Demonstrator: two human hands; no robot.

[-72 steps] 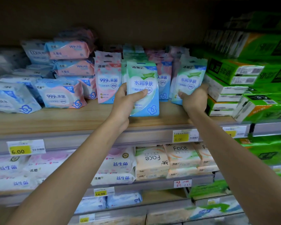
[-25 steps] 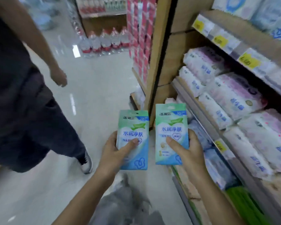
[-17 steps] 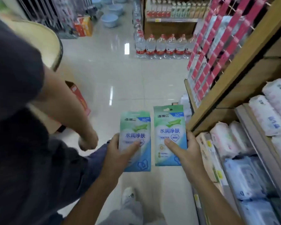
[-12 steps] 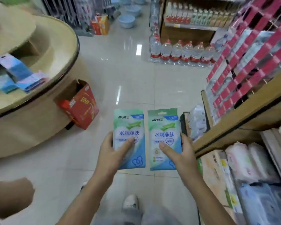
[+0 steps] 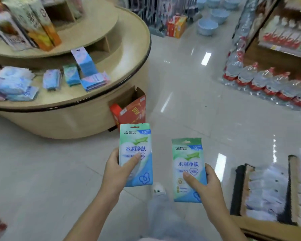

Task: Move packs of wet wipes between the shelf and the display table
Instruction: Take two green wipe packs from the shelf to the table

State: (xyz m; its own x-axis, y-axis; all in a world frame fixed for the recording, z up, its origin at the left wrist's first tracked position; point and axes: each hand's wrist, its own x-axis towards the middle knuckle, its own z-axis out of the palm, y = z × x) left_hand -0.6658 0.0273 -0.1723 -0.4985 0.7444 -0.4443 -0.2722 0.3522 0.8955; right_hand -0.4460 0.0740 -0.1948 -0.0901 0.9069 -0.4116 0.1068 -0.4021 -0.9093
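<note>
Holds one pack of wet wipes in each hand, upright and face-on, over the floor (image 5: 181,80) and short of the round display tabletop (image 5: 63,95). Grips the left pack (image 5: 135,145) with the left hand (image 5: 117,173) round its lower half, thumb across the printed front, fingers behind. Pinches the right pack (image 5: 188,160) with the right hand (image 5: 208,187) the same way near its lower right edge, thumb on the face. Carries the two apart, not touching, the left one higher and nearer the tabletop. Should handle as light and soft: thin film pouches, flat, probably slick, floppy toward the hang tab on top. Best to take hold low on the body, thumb in front and fingers behind, rather than by the flimsy top edge. Shows other wipe packs (image 5: 51,80) lying loose on the lower tier of the tabletop, and a red carton (image 5: 129,110) on the floor against its base. Looks like the carrying leg, with the setting-down not yet done
</note>
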